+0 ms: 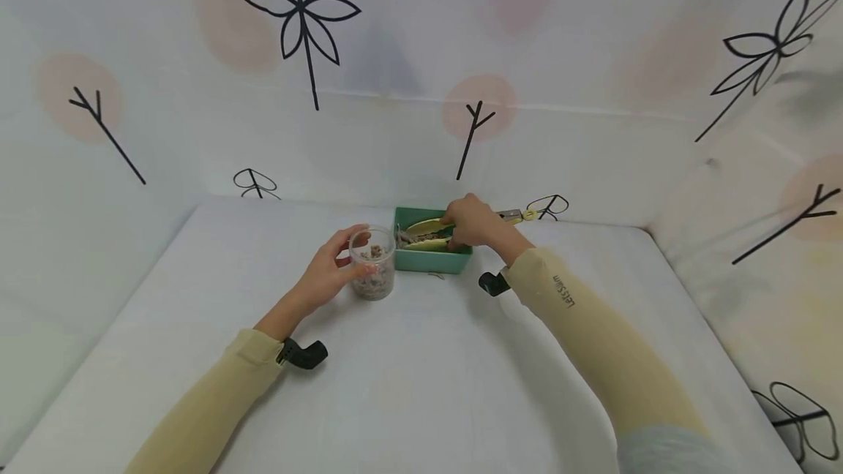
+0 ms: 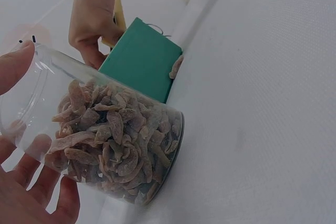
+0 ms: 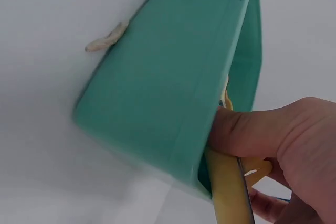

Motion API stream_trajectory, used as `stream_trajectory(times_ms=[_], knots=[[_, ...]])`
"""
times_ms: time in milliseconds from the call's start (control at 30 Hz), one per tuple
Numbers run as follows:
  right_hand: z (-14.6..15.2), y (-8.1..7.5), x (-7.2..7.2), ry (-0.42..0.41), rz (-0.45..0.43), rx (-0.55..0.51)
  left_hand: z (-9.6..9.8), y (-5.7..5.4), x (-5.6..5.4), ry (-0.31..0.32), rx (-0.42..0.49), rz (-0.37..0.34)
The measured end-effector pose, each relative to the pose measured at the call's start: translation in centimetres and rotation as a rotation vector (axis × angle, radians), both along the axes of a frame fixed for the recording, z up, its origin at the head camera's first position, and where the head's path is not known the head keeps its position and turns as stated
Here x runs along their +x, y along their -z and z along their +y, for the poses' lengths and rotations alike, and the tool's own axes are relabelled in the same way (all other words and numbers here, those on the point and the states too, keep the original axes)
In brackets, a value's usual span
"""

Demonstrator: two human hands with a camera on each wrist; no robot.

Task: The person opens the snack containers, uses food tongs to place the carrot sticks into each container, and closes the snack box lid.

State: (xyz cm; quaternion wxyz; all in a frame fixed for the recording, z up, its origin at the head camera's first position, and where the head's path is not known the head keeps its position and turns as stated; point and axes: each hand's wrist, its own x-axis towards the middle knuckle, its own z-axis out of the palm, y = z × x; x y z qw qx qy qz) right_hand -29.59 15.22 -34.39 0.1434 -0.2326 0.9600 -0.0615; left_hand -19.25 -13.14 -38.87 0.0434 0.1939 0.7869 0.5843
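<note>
A clear plastic jar (image 1: 372,285), without a lid and more than half filled with small brownish dried strips (image 2: 121,140), stands on the white table. My left hand (image 1: 327,274) holds it round the side, thumb in front and fingers behind. Just right of the jar sits a green rectangular box (image 1: 431,262). Yellow tongs (image 1: 428,227) reach down into this box, their arms spread and some dried strips showing between them. My right hand (image 1: 476,222) grips the tongs over the box's right end, its thumb on one yellow arm.
One loose dried strip (image 3: 107,39) lies on the table against the front of the box. White cloth walls (image 1: 395,145) with black plant drawings rise behind and beside the white table (image 1: 408,379). A black wrist device (image 1: 306,355) hangs under the left forearm.
</note>
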Motion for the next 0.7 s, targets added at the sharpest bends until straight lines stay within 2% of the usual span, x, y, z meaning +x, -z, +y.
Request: stream_trajectory(times_ms=[300,533,700], knots=[[-0.5,1.7,-0.3,0.01,0.074,-0.065,-0.2,0.1,0.2,-0.01,0.004,0.001],[-1.1,2.6,0.1,0.092,0.168,-0.077,-0.2,0.2,0.2,-0.002,0.004,0.002],[-1.0,2.7,0.5,0.105,0.203,-0.089,-0.3,2.1,-1.1,-0.015,-0.001,0.019]])
